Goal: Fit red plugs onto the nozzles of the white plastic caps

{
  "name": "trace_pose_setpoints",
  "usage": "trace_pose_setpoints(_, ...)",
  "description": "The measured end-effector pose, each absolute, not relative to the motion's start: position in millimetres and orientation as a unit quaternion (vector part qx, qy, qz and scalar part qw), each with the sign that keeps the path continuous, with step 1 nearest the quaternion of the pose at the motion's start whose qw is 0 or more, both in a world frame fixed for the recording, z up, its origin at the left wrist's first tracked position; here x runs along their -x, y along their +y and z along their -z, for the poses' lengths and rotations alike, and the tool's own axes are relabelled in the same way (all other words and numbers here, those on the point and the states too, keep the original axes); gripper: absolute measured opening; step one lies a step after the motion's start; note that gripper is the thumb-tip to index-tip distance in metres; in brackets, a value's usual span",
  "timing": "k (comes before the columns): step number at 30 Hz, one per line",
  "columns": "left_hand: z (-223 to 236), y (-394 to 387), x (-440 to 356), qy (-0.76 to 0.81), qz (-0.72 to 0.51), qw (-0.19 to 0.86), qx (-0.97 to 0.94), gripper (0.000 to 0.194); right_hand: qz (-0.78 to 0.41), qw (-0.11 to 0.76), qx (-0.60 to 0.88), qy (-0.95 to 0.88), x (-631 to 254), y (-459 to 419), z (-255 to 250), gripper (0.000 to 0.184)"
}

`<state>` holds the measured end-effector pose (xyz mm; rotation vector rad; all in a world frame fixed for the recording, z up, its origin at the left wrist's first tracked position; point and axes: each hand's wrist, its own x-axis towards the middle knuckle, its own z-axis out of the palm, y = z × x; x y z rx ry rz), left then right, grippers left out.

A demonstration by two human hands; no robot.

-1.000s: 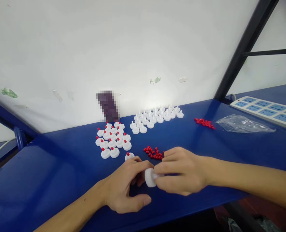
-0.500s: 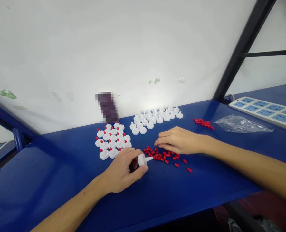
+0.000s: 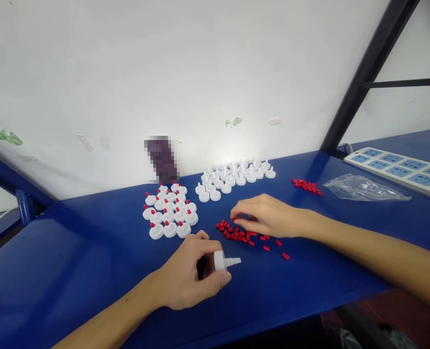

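My left hand (image 3: 196, 271) is closed around the base of a white nozzle cap (image 3: 220, 261), its thin spout pointing right. Over the pile of small red tips (image 3: 237, 234), my right hand (image 3: 264, 215) pinches one red tip (image 3: 234, 219) between thumb and fingers; most of that tip is hidden. To the left stand several white nozzle caps with red tips on their spouts (image 3: 169, 229). Farther back, rows of white nozzle caps with bare spouts (image 3: 215, 195) stand upright.
A second heap of red tips (image 3: 307, 186) lies right of my right hand, beside a clear plastic bag (image 3: 363, 187). A power strip (image 3: 400, 167) is at the far right. The blue table (image 3: 91, 252) meets a white wall, where a blurred dark rectangle (image 3: 162, 160) leans.
My left hand has moved slightly right and toward me with the nozzle cap. My right hand's fingers have closed on a red tip from the pile.
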<state>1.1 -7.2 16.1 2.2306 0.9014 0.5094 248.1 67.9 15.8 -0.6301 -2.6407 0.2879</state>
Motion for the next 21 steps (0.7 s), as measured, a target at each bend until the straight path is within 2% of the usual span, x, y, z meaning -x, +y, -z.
trace_pose_setpoints(4,-12.4,-5.7,-0.2,0.362,-0.212,0.347,-0.839,0.036,-0.215,0.291,0.191,-0.912,-238.6,49.1,-18.6,0.007)
trace_pose_setpoints(7,-10.5,-5.0,-1.2,0.39,-0.237,0.321,-0.83,0.037,-0.212,0.346,0.162,-0.9,-233.9,37.2,-21.5,0.005)
trace_pose_setpoints(11,-11.9,-3.7,-3.7,0.378,-0.271,0.28,-0.84,0.034,-0.202,0.37,0.153,-0.894,-232.9,31.9,-23.6,0.006)
trace_pose_setpoints(17,-12.6,-2.2,-5.0,0.365,-0.273,0.313,-0.833,0.031,-0.202,0.402,0.162,-0.878,-233.7,33.3,-20.4,0.004)
trace_pose_setpoints(21,-10.9,-1.0,-4.7,0.381,-0.253,0.319,-0.83,0.034,-0.181,0.39,0.157,-0.889,-233.1,33.3,-20.3,0.005)
